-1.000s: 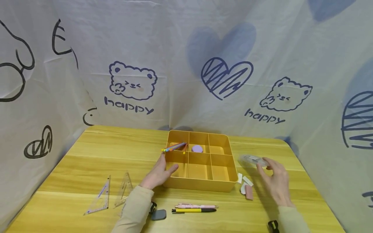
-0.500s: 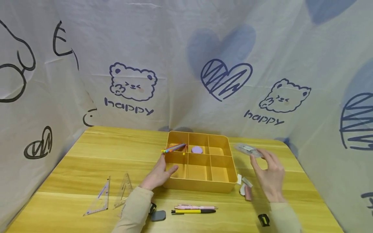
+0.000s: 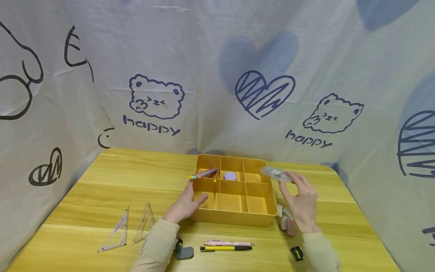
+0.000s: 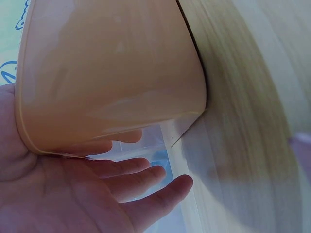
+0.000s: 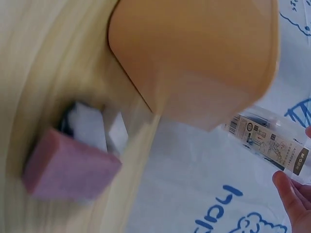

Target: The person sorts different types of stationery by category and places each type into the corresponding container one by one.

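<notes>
A yellow-orange organizer box (image 3: 234, 218) with several compartments stands on the table. My left hand (image 3: 185, 204) holds its front left corner, the thumb over the rim and the fingers along the outside, as the left wrist view shows. My right hand (image 3: 300, 200) pinches the end of a clear plastic package (image 3: 274, 173) with a printed label (image 5: 272, 143). That package is raised at the box's right side, its far end over the rim of the back right compartment. Thin coloured sticks (image 3: 205, 173) lean in the back left compartment, and a purple round object (image 3: 230, 176) lies in the back middle one.
Right of the box lie a pink eraser (image 3: 290, 227) and small white pieces (image 5: 87, 127). In front are a pink pen (image 3: 229, 242), a yellow-and-black pen (image 3: 225, 248) and a grey rounded object (image 3: 185, 253). Two clear set squares (image 3: 117, 230) lie at left.
My right hand has moved left with the clear package, from the table area right of the box to the box's right rim. The left hand has stayed at its corner.
</notes>
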{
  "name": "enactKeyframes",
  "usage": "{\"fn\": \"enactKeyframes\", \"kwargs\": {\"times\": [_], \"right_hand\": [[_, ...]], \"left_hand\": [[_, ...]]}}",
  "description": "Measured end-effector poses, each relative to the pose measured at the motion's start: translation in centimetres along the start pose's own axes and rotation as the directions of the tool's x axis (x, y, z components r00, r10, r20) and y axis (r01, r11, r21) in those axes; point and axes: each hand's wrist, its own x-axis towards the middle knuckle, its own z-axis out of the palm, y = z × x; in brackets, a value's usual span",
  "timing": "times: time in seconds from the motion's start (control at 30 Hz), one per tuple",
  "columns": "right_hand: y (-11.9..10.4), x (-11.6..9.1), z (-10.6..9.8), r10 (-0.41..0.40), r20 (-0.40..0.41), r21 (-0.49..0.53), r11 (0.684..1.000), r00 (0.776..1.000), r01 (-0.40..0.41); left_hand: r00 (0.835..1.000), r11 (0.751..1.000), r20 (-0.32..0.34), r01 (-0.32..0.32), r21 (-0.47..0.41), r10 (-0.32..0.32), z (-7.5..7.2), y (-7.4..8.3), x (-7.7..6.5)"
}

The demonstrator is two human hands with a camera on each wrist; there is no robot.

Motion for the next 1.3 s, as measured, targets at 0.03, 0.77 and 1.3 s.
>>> {"fn": "enactKeyframes", "kwargs": {"times": [0.03,0.77,1.3], "right_hand": [[0.0,-0.1,0.3,-0.002,0.005,0.002,1.000,1.000,0.002],[-0.1,-1.2,3.9,0.098,0.130,-0.003,0.995,0.987,-0.099],[0.3,-1.4,5.0,0.113,0.159,-0.024,0.994,0.981,-0.110]], "left_hand": [[1.000,1.000,-0.001,-0.003,0.000,0.003,0.0,0.0,0.0],[1.000,1.000,0.004,0.007,0.020,-0.007,0.1,-0.1,-0.1],[1.000,1.000,0.001,-0.004,-0.003,0.004,0.0,-0.1,0.1]]}}
